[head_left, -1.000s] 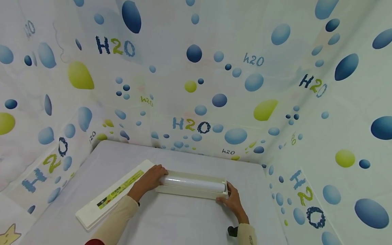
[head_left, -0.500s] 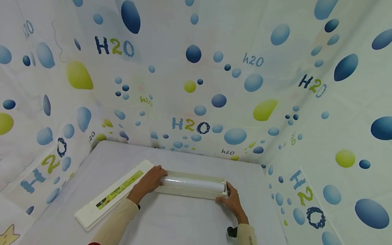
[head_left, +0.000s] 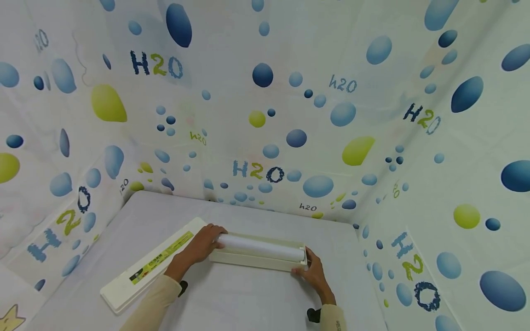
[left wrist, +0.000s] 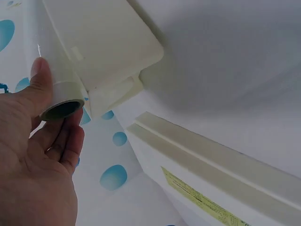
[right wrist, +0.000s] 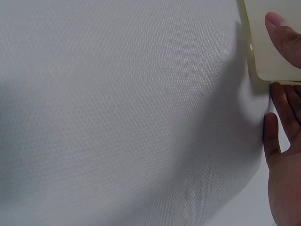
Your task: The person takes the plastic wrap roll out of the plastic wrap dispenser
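Observation:
A white roll of plastic wrap lies lengthwise in a long cream dispenser box on the table. My left hand grips the roll's left end, its thumb on one side and fingers curled behind. The left wrist view shows the roll's hollow core end sticking out beside the box's corner. At the box's right end, my right hand holds the corner, thumb on the front wall and fingers round the end. In the right wrist view only part of this box shows.
Left of the box, a long white lid with a yellow-green label lies at a slant, close to my left forearm. A white cloth covers the table. Curtains printed with bubbles and "H2O" stand behind and at both sides.
The roll's left end has risen slightly in my left hand, and its bright glare has faded. My left wrist has shifted a little leftward. The right hand stays on the box's end.

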A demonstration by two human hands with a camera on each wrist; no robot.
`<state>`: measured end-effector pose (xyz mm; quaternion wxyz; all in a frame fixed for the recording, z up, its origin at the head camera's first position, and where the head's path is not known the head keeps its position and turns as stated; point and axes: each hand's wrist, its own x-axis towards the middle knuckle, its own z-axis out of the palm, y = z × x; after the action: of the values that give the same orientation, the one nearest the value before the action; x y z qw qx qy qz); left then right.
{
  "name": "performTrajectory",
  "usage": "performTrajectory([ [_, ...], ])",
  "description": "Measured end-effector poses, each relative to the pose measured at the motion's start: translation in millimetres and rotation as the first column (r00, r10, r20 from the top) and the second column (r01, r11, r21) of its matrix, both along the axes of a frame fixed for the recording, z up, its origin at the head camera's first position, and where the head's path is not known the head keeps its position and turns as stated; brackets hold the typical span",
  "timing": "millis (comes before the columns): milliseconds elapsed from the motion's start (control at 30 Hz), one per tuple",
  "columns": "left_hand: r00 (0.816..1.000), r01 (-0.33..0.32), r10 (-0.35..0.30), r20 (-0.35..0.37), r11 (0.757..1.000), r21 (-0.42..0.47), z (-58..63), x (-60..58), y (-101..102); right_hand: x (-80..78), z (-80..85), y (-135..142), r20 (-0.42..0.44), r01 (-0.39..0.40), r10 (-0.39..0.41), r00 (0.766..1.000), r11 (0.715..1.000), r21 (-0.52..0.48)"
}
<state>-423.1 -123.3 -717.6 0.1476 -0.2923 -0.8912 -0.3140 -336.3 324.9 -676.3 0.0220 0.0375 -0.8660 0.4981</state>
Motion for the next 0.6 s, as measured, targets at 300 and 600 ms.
performTrajectory([
  [300,0.944,-0.039,-0.033,0.327,0.977,0.212,99.7,51.7,23,2.0,-2.1,0,0.021,0.029,-0.030,0.999,0.999,0.015],
  [600,0.922,-0.057,-0.070,0.380,0.948,0.313,104.8,51.4,26,-0.6,0.5,-1,0.031,0.030,-0.031,0.999,0.999,0.020],
])
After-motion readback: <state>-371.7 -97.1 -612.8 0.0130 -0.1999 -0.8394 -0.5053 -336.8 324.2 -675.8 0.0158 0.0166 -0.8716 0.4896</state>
